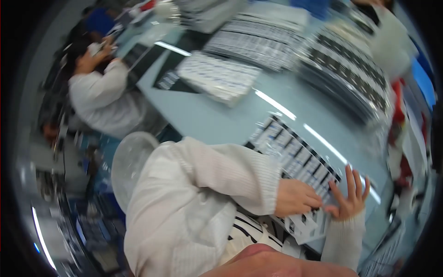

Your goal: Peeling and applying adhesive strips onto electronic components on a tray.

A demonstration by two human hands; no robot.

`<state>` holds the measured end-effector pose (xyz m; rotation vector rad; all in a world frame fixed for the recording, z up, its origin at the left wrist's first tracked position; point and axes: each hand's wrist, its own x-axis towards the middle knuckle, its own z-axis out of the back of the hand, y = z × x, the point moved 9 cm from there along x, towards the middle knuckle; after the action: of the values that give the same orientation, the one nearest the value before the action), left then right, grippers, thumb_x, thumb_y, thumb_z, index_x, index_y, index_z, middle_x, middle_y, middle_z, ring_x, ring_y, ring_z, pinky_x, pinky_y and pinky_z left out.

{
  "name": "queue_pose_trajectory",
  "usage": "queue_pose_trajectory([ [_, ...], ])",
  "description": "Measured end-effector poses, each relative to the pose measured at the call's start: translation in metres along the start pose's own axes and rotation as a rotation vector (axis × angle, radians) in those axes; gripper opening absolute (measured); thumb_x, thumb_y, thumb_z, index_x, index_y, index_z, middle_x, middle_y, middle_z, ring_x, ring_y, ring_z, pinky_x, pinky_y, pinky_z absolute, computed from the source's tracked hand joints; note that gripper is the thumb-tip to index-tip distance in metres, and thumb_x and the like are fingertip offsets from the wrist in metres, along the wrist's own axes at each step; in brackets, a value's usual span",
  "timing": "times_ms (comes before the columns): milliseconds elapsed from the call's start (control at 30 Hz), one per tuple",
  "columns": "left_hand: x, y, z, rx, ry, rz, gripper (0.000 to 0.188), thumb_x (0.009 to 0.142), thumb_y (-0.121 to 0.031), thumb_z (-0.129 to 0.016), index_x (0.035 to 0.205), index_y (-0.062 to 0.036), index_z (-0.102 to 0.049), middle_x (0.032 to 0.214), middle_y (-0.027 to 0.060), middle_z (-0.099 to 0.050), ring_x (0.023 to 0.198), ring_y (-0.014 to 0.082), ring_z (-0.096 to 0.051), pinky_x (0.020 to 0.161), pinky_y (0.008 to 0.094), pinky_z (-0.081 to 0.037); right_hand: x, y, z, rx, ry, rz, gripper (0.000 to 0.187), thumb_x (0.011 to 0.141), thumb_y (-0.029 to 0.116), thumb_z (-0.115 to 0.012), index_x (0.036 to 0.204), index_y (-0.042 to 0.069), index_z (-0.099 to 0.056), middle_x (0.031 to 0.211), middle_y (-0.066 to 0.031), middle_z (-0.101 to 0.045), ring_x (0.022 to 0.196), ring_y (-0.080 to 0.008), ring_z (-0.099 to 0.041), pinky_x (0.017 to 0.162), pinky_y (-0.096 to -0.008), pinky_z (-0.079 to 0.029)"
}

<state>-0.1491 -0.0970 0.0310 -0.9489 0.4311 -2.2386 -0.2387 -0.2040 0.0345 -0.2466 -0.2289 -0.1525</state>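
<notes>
A sheet of black and white strips (295,154) lies on the table in front of me, reaching under my hands. My left hand (297,197) rests over its near part, palm down, with fingers bent and pressed together; whatever is under the fingertips is hidden. Just below that hand are white cut-out pieces (303,227) with notched edges, partly blurred. My right hand (350,198) is beside the sheet's right edge, fingers spread and nothing in them. Its thumb points toward the left fingertips.
On the pale table (203,117) lie a wrapped white stack (217,76), a larger stack of striped sheets (258,39) and a plastic-wrapped black and white bundle (346,69). A translucent round tub (134,161) stands at my left. Another person (101,87) sits at the table's far left.
</notes>
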Motion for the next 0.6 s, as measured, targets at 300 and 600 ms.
queue_pose_trajectory([
  [300, 0.001, 0.000, -0.012, 0.222, -0.028, -0.071, 0.018, 0.077, -0.015, -0.065, 0.083, 0.0011, -0.072, 0.117, 0.0131, -0.067, 0.115, 0.0279, -0.061, 0.097, 0.0367, -0.051, -0.014, -0.019, -0.029, -0.069, 0.029, -0.062, 0.079, 0.097, 0.074, -0.014, 0.137, 0.025, -0.061, 0.157, -0.0209, -0.037, 0.146, -0.0381, -0.032, 0.119, -0.0515, -0.013],
  [600, 0.006, -0.001, 0.014, -0.074, -0.129, 0.180, 0.015, 0.090, -0.018, -0.062, 0.090, -0.0043, -0.067, 0.114, 0.0117, -0.066, 0.098, 0.0318, -0.066, 0.080, 0.0426, -0.054, -0.018, -0.027, 0.022, 0.934, -0.070, -0.197, 0.099, 0.091, 0.071, -0.049, 0.150, -0.008, -0.034, 0.148, -0.0302, -0.042, 0.132, -0.0392, -0.048, 0.109, -0.0433, -0.036],
])
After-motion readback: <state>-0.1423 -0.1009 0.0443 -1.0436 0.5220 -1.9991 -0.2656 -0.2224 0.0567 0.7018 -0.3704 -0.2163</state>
